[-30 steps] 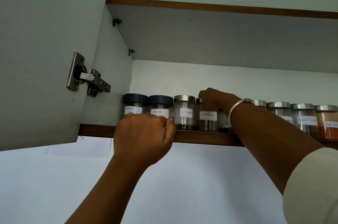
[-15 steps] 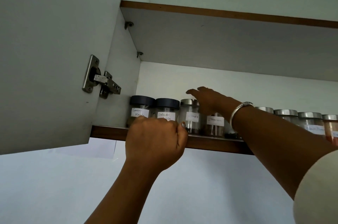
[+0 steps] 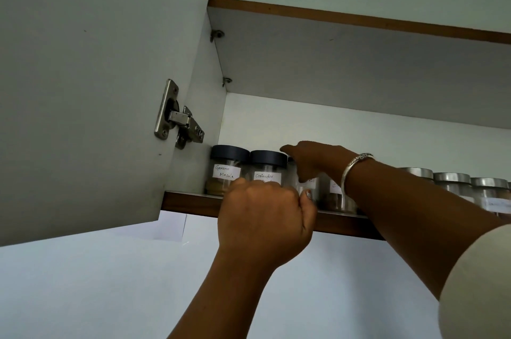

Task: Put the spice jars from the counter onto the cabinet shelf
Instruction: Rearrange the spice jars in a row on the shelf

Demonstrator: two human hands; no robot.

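- We are looking up at the cabinet shelf (image 3: pixel 190 204), where the spice jars are standing in one row along its front edge.
- At the row's left end, the "Garam Masala" jar (image 3: pixel 225 171) and the "Coriander" jar (image 3: pixel 267 168) are standing upright and touching side by side — both with dark lids.
- We are curling our left hand (image 3: pixel 265 224) into a loose fist right in front of the shelf edge, below the Coriander jar; its fingers are folded in, but we cannot tell whether they are gripping anything.
- We are reaching our right hand (image 3: pixel 315 160) over the third jar (image 3: pixel 308 186), fingers bent down across its lid and thumb pointing left toward the Coriander lid — a light hold from above, it seems, though the hand is hiding the actual contact.
- A silver bangle (image 3: pixel 355 165) is sitting on the right wrist.
- More steel-lidded jars (image 3: pixel 452 181) are lining the shelf to the right.
- The cabinet door (image 3: pixel 83 89) is hanging open on its hinge (image 3: pixel 178 124).
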